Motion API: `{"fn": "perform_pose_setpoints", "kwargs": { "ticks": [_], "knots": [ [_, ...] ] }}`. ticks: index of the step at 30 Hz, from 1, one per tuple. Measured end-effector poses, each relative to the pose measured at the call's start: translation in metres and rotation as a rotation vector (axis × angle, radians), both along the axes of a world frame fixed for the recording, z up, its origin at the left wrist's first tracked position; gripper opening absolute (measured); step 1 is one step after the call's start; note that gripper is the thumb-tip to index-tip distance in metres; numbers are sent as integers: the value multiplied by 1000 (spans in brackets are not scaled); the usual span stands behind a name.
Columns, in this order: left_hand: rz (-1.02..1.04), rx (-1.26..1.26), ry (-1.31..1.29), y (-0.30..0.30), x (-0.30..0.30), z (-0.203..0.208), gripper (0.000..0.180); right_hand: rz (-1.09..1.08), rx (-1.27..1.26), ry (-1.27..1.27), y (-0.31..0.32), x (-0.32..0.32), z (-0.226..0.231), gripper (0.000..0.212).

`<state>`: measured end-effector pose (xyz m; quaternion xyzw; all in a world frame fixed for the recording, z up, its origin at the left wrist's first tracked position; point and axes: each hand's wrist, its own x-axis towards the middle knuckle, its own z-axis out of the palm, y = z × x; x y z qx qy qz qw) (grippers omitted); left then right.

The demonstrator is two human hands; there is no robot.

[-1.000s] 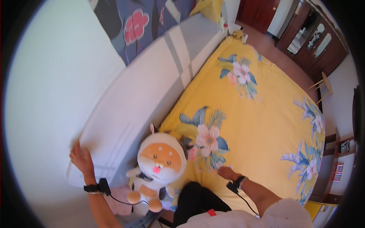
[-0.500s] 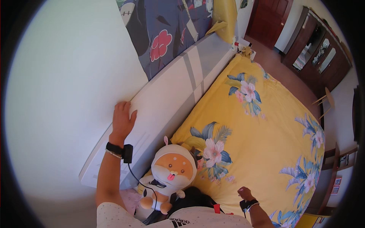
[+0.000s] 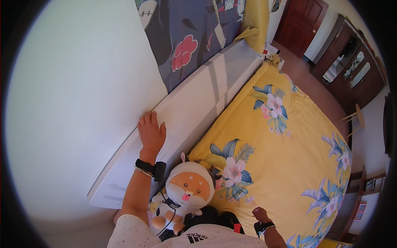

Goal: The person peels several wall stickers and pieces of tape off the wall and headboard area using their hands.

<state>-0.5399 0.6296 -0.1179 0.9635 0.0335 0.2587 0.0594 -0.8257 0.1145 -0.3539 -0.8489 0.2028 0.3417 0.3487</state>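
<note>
My left hand rests on the top edge of the pale headboard, its fingers laid over the rim and its thumb held apart. Close to that forearm sits a plush dog toy in a white hood, orange-faced with a pink tongue. It leans at the head of the bed beside the headboard. My right hand is curled closed above the yellow flowered bedspread, with nothing visible in it. Both wrists wear black bands; a dark cable runs down from the left one past the toy.
A dark poster with a red cloud shape hangs on the wall above the headboard. Beyond the bed stand a dark wooden wardrobe, a red-brown door and a small wooden stool. Shelves line the right side.
My left hand has slid a little to the right along the headboard's top edge. My right hand has shifted slightly left. The whole view has turned a little.
</note>
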Motion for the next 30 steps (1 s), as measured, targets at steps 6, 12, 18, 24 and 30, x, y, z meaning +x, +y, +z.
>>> {"fn": "perform_pose_setpoints", "kwargs": {
  "ticks": [6,12,18,24,30],
  "knots": [
    [15,-19,-20,2,-1,4,45,89,7,32,13,43,36,23],
    [45,-59,-16,-5,6,1,44,440,-64,-24,-12,115,17,27],
    [161,-110,-47,-13,14,-9,42,674,-20,-244,-28,253,11,26],
    [216,-57,-10,-6,21,-8,35,835,-118,-464,-11,406,45,28],
    [-46,158,-139,14,38,41,24,585,103,-782,15,506,97,31]
  ]
}}
